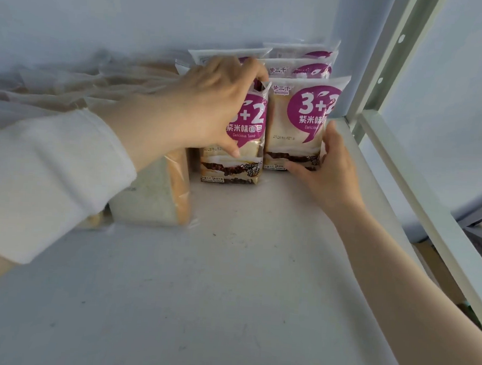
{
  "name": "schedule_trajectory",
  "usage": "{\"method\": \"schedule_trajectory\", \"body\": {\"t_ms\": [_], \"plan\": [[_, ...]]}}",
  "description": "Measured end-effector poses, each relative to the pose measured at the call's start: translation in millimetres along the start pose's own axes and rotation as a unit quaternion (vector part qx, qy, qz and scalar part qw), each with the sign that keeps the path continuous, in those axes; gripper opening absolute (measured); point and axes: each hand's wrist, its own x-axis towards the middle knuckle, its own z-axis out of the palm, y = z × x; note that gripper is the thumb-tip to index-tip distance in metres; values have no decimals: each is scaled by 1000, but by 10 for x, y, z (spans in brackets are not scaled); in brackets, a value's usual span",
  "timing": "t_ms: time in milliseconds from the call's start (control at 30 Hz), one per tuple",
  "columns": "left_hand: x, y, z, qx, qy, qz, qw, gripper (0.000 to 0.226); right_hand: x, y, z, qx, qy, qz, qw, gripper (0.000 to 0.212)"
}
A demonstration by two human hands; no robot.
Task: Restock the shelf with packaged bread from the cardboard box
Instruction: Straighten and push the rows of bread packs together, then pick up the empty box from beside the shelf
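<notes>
Two purple-and-white "3+2" bread packs stand upright side by side at the back of the white shelf [229,266]. My left hand [211,101] grips the left pack [244,154] from its top and front. My right hand [328,170] holds the lower right side of the right pack [297,118], fingers spread along its edge and base. Behind them stand more of the same packs [303,65] in rows against the wall. The cardboard box is not in view.
Clear-wrapped sliced toast loaves [154,194] stand to the left of the purple packs, with more blurred clear bags behind them. A white metal upright and rail [381,78] bound the shelf on the right. Brown cardboard [437,273] shows below the rail.
</notes>
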Motion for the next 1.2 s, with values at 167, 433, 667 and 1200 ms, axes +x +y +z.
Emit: {"method": "schedule_trajectory", "body": {"t_ms": [167,433,667,1200], "plan": [[-1,4,65,60,21,-25,998,90,31,6,54,-16,41,-14,999,60],[-41,85,92,97,52,-27,994,91,-4,-55,65,-66,-34,0,997,87],[-400,372,13,121,88,34,988,76,-517,-318,-200,-253,-11,27,967,92],[-1995,2104,-250,116,-48,239,963,51,-3492,-567,-890,-468,20,157,869,57]]}}
